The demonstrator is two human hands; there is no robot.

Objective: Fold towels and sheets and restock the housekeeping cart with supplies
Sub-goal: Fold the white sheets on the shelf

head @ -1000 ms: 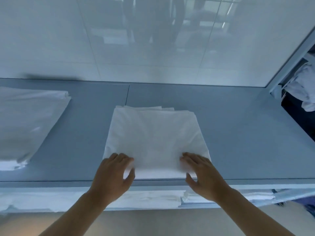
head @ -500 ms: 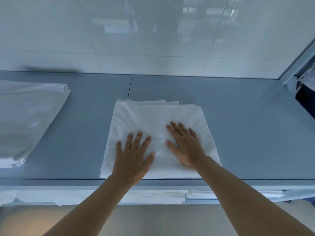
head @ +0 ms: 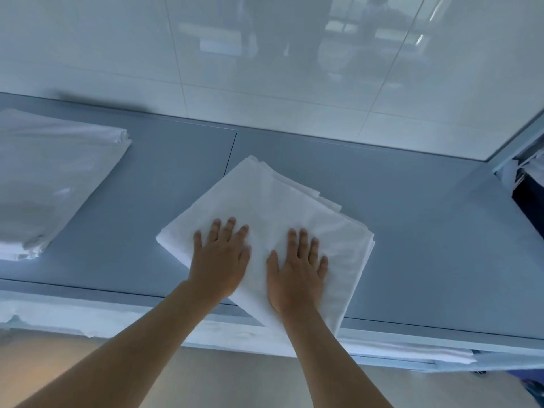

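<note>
Far left: a stack of folded white linen (head: 50, 184) lies on the grey-blue table top (head: 426, 237), running out of the picture at the left edge and well apart from where I work.
Lower left: below the table's front edge, more white cloth on a lower shelf (head: 73, 315) shows as a pale band.
My left hand (head: 219, 262): flat on the folded sheet, palm down, fingers straight and a little spread; it grips nothing, it only presses on the cloth near the sheet's left corner.
Folded sheet (head: 282, 201): white, folded into a thick square, lying in the middle of the table top and turned at an angle so that one corner points at the wall; its near corner hangs a little over the table's front edge, and the layered edges show along its right side.
My right hand (head: 297, 275): just beside my left, also flat and palm down on the sheet, fingers straight, thumb held out to the side; nothing is pinched.
Behind: a glossy white tiled wall (head: 294, 69) with dim reflections.
Far right: pale cloths hanging by a frame (head: 530, 169) at the table's end; too small to tell more.
</note>
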